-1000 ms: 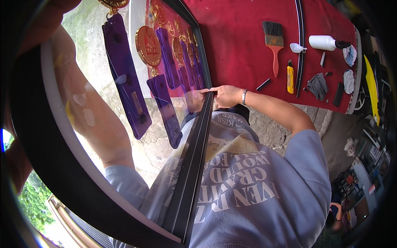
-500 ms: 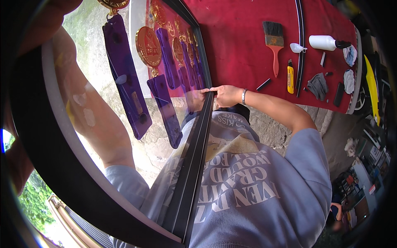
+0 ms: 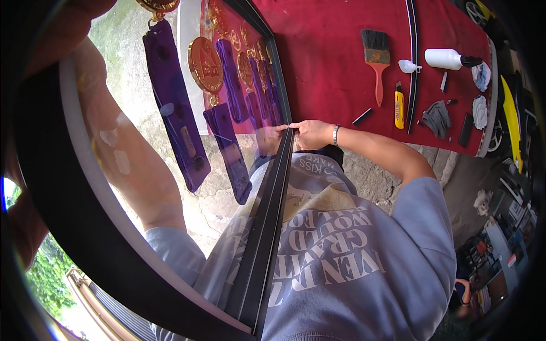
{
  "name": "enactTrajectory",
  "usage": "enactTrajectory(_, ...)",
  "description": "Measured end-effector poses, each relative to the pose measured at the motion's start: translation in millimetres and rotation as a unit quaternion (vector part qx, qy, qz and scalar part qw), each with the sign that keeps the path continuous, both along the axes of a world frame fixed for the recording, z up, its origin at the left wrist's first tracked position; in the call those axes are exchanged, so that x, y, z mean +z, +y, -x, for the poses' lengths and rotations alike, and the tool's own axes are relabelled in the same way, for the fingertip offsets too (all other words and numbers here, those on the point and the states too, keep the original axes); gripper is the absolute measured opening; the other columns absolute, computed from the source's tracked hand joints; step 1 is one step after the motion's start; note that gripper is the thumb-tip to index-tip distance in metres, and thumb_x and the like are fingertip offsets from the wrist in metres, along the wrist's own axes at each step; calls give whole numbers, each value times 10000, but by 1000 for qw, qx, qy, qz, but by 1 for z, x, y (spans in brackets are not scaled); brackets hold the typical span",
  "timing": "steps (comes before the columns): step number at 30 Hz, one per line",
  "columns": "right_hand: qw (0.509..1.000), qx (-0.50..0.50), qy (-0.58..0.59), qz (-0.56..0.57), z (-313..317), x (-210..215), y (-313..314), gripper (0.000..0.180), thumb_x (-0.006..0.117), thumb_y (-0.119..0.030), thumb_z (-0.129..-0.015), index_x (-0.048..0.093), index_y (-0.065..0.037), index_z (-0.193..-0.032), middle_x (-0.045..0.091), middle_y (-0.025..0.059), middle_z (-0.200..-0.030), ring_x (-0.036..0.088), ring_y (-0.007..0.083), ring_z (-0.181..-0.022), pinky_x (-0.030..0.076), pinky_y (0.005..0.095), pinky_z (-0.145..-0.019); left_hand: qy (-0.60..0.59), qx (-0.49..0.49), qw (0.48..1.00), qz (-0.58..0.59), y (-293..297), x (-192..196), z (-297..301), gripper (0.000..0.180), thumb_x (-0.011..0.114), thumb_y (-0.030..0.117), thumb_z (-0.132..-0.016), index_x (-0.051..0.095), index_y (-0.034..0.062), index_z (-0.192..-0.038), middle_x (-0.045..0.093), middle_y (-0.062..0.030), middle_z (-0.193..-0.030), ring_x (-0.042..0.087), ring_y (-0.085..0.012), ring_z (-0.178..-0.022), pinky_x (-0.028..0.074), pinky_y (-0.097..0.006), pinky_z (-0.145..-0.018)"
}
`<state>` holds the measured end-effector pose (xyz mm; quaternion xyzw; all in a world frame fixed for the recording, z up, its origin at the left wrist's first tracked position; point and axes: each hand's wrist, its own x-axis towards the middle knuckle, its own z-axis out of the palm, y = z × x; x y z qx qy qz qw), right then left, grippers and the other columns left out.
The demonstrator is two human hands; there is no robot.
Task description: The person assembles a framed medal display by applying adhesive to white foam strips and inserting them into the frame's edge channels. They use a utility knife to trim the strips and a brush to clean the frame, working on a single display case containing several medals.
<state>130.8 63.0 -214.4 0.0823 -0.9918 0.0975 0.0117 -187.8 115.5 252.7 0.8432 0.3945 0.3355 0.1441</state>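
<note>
Black frame (image 3: 267,227) edge pinched by right hand (image 3: 311,133); medals (image 3: 206,65) behind glass.

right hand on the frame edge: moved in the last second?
No. The right hand grips the black frame at the same spot, level with the black marker on the red cloth, as before.

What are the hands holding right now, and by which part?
The right hand has its grip on the right side rail of the black picture frame, which holds gold medals on purple ribbons. The left hand grips the frame's far edge.
</note>
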Motion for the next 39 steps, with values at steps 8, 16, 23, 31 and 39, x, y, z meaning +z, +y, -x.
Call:
enactTrajectory(8,978,-184,-22,92,-7,7,25,186,624,-211,-879,702,-126,-733,712,65,-736,701,236,-719,365,418,-1175,-8,-1,1000,9,16,-9,8,859,559,407,-844,202,52,-1540,322,-238,-1518,265,-366,-1470,160,-585,-1229)
enactTrajectory(16,691,-582,109,415,-5,5,26,235,585,-241,-1019,630,-29,-1109,715,156,-954,711,315,-861,559,414,-787,2,65,995,72,25,12,11,908,588,385,-839,180,56,-1581,308,-241,-1566,245,-364,-1513,144,-584,-1246)
enactTrajectory(23,543,-612,121,562,34,-15,5,376,560,-328,-1038,607,22,-1165,651,260,-1143,670,392,-1021,526,439,-890,-142,250,918,272,6,0,62,943,613,301,-857,123,59,-1627,260,-245,-1634,224,-387,-1543,133,-562,-1259)
enactTrajectory(31,447,-700,126,543,94,-21,35,545,519,-499,-1040,562,40,-970,648,189,-841,639,365,-825,463,460,-742,-155,465,730,476,-7,-87,261,554,614,476,-1009,541,48,-1354,686,-117,-1141,705,-265,-1017,563,-395,-848)
enactTrajectory(39,373,-799,89,463,133,8,41,634,617,-586,-932,533,20,-1097,615,350,-1073,596,507,-1080,481,532,-915,-243,501,679,479,-31,-219,357,465,619,452,-1016,601,44,-1239,701,-98,-999,715,-211,-835,595,-331,-678)
